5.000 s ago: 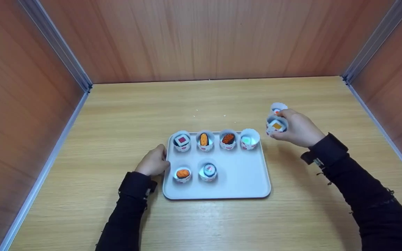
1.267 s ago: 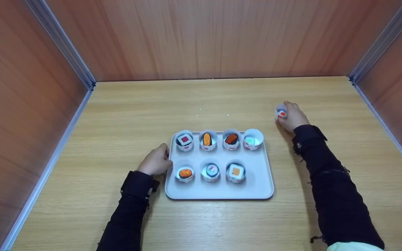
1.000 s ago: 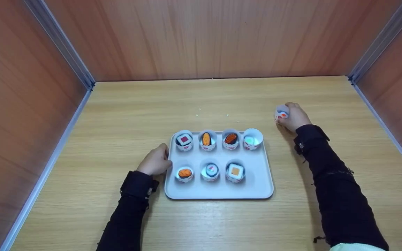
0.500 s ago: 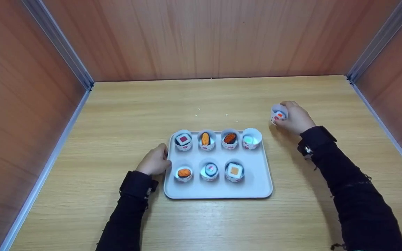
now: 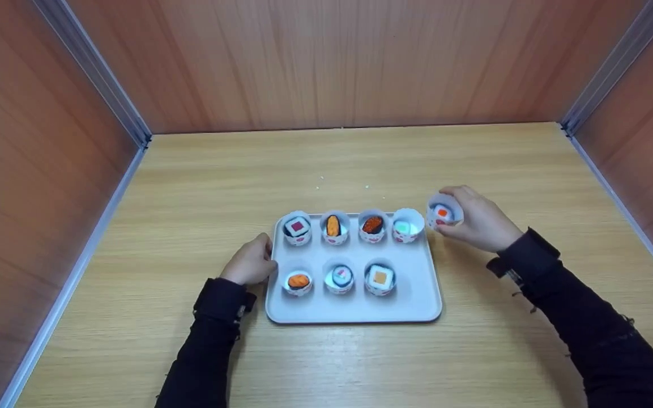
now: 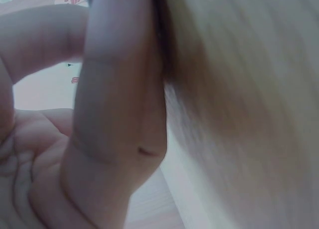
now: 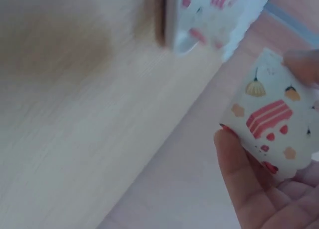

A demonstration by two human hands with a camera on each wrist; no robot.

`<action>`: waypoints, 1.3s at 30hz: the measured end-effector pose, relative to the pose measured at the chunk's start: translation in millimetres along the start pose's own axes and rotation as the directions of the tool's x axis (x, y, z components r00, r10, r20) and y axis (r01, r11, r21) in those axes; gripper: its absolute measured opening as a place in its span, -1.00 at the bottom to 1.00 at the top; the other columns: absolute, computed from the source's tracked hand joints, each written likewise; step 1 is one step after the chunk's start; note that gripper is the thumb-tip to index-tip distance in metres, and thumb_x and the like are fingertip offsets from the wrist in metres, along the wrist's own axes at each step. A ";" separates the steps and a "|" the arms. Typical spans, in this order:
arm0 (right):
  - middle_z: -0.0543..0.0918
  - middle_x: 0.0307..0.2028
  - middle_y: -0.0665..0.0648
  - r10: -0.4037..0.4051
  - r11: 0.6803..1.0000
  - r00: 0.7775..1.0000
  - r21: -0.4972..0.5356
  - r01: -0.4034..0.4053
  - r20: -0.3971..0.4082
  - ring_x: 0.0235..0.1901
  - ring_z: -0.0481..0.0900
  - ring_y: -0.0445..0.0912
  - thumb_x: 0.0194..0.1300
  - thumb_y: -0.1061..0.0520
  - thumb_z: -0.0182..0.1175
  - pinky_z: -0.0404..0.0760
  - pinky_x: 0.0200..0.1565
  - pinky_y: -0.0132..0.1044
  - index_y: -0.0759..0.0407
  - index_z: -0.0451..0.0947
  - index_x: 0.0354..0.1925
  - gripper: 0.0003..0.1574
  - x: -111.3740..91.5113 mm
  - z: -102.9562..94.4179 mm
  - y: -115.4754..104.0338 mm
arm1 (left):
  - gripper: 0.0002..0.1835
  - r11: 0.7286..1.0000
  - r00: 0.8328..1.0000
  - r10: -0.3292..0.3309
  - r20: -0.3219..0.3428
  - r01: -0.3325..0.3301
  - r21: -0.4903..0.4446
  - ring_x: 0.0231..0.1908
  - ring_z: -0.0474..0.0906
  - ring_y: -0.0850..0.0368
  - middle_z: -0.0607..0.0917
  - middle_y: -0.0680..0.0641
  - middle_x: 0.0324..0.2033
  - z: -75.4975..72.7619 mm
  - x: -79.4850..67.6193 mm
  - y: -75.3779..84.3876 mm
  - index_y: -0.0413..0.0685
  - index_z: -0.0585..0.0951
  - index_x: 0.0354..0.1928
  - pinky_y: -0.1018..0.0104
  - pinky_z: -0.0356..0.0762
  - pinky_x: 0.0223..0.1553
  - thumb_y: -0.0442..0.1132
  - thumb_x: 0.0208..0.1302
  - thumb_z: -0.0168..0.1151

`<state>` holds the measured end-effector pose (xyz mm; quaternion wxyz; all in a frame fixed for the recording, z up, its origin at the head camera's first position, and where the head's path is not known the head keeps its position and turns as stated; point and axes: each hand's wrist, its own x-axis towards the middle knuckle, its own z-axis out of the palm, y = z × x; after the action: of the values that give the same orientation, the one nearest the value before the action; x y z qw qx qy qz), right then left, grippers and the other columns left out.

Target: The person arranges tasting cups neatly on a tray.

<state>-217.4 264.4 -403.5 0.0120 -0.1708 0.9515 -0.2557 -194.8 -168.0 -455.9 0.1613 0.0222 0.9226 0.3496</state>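
Note:
My right hand [image 5: 479, 221] holds a paper baking cup [image 5: 445, 211] between thumb and fingers, above the table just off the tray's upper right corner. Inside the cup sits a small white sushi piece with an orange-red centre. In the right wrist view the held cup [image 7: 269, 119] shows a printed pink cake pattern. My left hand [image 5: 248, 262] grips the left rim of a white rectangular tray [image 5: 411, 300]. Two rows of similar cups stand on the tray, each with a toy-like sushi piece; the rightmost back cup [image 5: 408, 225] holds a pale green one.
The front row includes an orange-topped piece [image 5: 298, 281], a round roll [image 5: 341, 276] and a square white piece [image 5: 380, 277]. Bare tray surface lies right of them. Tiny white specks dot the wooden table [image 5: 235, 170]. Wood-grain panels [image 5: 337, 62] enclose the back and sides.
The square white piece's cup went from my right hand onto the tray's front row. My right hand then took the last cup from the table and carried it toward the tray. My left hand stayed put.

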 end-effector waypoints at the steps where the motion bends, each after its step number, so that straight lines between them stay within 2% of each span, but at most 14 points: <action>1: 0.47 0.13 0.33 -0.014 1.000 1.000 -0.005 0.014 0.004 0.10 0.50 0.17 0.15 0.07 0.38 0.51 0.13 0.13 0.34 0.25 0.34 -0.10 -4.4 1.1 -1.9 | -0.81 1.000 1.000 -0.003 0.003 0.003 -0.001 -0.57 0.41 0.12 0.44 -0.03 -0.51 -0.1 -0.1 0.2 -0.22 0.38 -0.22 0.36 0.33 -0.57 -0.44 0.10 0.08; 7: 0.53 0.07 0.28 -0.104 0.994 0.994 -0.017 0.104 0.037 0.06 0.56 0.13 0.10 0.05 0.43 0.56 0.10 0.06 0.34 0.33 0.27 -0.13 -25.2 14.3 -11.7 | -0.80 1.000 1.000 -0.018 0.017 0.018 -0.006 -0.57 0.42 0.11 0.43 -0.04 -0.50 -0.4 0.0 0.3 -0.22 0.37 -0.19 0.36 0.35 -0.57 -0.43 0.14 0.09; 10: 0.54 0.05 0.25 -0.134 0.991 0.988 -0.011 0.135 0.080 0.01 0.58 0.08 0.08 0.04 0.45 0.60 0.05 0.00 0.32 0.35 0.26 -0.14 -31.5 23.7 -16.6 | -0.80 0.999 0.999 -0.029 0.018 0.030 -0.011 -0.57 0.42 0.11 0.43 -0.04 -0.50 0.2 -0.1 0.2 -0.21 0.37 -0.19 0.36 0.35 -0.57 -0.43 0.15 0.10; 15: 0.55 0.04 0.19 -0.153 0.988 0.973 0.032 0.150 0.174 -0.07 0.57 -0.04 0.09 0.07 0.45 0.61 -0.04 -0.10 0.26 0.35 0.28 -0.15 -38.4 38.4 -23.5 | -0.80 0.999 0.999 -0.043 0.020 0.043 -0.020 -0.56 0.42 0.11 0.41 -0.04 -0.49 1.5 -0.2 -0.1 -0.20 0.36 -0.18 0.36 0.36 -0.57 -0.43 0.16 0.12; 18: 0.54 0.06 0.20 -0.166 0.986 0.961 0.061 0.156 0.222 -0.04 0.55 -0.04 0.10 0.10 0.44 0.60 0.00 -0.09 0.26 0.33 0.28 -0.16 -40.1 45.3 -26.0 | -0.80 0.999 0.999 -0.045 0.021 0.045 -0.020 -0.56 0.41 0.11 0.42 -0.04 -0.49 1.5 -0.1 -0.1 -0.20 0.37 -0.18 0.36 0.35 -0.57 -0.43 0.17 0.12; 24: 0.53 0.05 0.20 -0.205 0.978 0.936 0.036 0.204 0.285 -0.01 0.56 -0.01 0.09 0.14 0.43 0.60 0.02 -0.08 0.26 0.33 0.22 -0.22 -43.2 54.4 -29.5 | -0.79 1.000 1.000 -0.015 0.008 0.015 0.004 -0.58 0.40 0.13 0.44 -0.03 -0.51 0.0 0.9 -0.4 -0.22 0.38 -0.19 0.38 0.33 -0.57 -0.43 0.12 0.11; 29: 0.52 0.07 0.22 -0.199 0.979 0.929 0.022 0.202 0.312 0.03 0.56 0.01 0.11 0.12 0.42 0.60 0.05 -0.07 0.25 0.31 0.24 -0.20 -44.4 59.2 -31.0 | -0.79 1.000 1.000 -0.014 0.008 0.014 -0.001 -0.59 0.40 0.14 0.45 -0.03 -0.52 -0.4 0.0 -0.3 -0.22 0.38 -0.19 0.38 0.33 -0.58 -0.43 0.11 0.10; 39: 0.52 0.07 0.21 -0.168 0.985 0.932 0.025 0.169 0.321 0.04 0.55 0.00 0.09 0.10 0.44 0.58 0.07 -0.07 0.23 0.26 0.28 -0.13 -44.9 61.2 -30.1 | -0.79 0.999 0.999 -0.036 0.024 0.037 -0.010 -0.60 0.40 0.14 0.42 -0.02 -0.54 -0.7 0.5 0.6 -0.22 0.37 -0.17 0.38 0.33 -0.59 -0.43 0.13 0.09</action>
<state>-158.8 225.3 -444.8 0.1450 -0.2913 0.9189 -0.2229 -195.5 -167.9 -455.2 0.1789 0.0087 0.9190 0.3513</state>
